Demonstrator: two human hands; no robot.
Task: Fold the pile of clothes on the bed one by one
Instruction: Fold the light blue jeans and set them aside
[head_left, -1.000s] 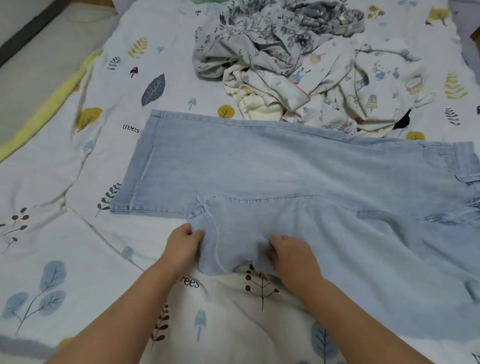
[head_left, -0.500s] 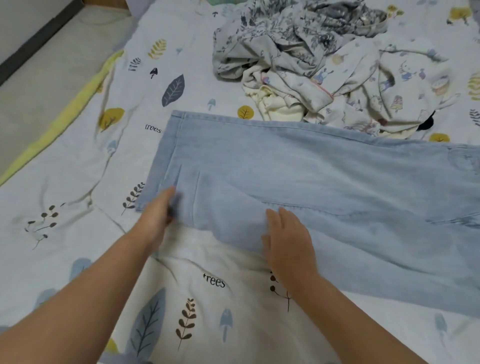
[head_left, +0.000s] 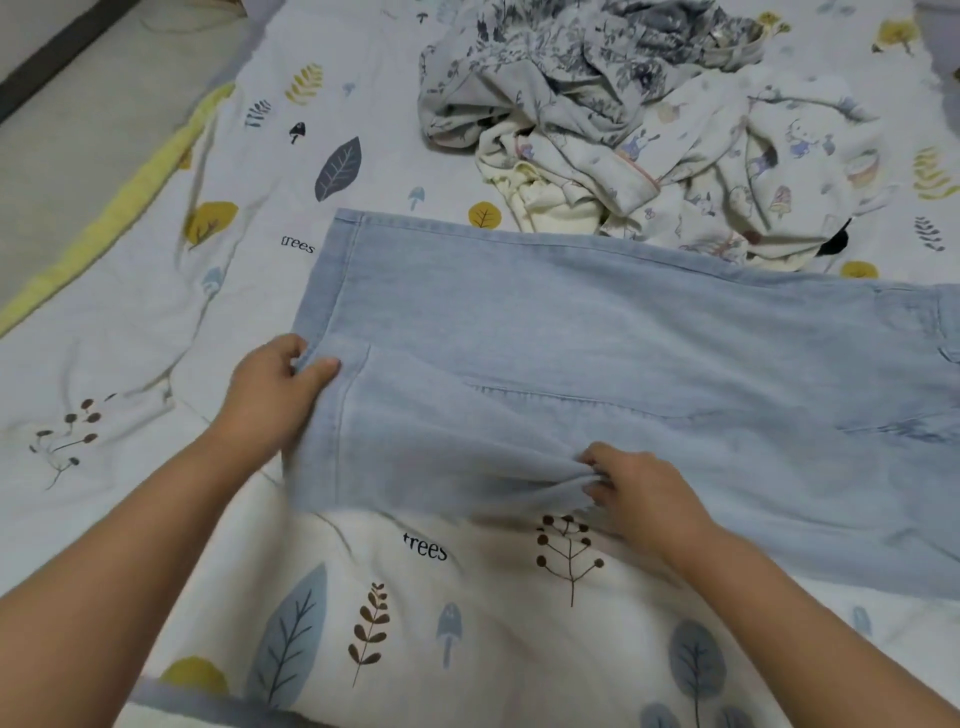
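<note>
Pale blue jeans (head_left: 597, 332) lie spread flat across the middle of the frame on the bed, running from the centre left out past the right edge. The hem end sits at the centre left, with its stitched edge running down from the top corner.

The left hand (head_left: 270, 395) is at the centre left of the frame, at the hem. Its thumb and fingers are curled and pinch the edge of the denim between them. The right hand (head_left: 639, 488) is lower and right of centre, on the near edge of the jeans. Its fingers are bunched into the cloth, gripping a gathered fold; creases run from that grip toward the left hand. Both forearms reach in from the bottom corners of the frame.

The pile (head_left: 649, 124) of unfolded clothes sits in the upper middle and upper right, just beyond the far edge of the jeans and touching it on the right. It holds grey floral fabric on top and cream printed fabric below.

The sheet (head_left: 467, 623) under everything is white with leaves, mushrooms and the word "trees". A yellow border (head_left: 130, 202) runs along its edge at the upper left, and bare floor (head_left: 78, 119) shows beyond it.
</note>
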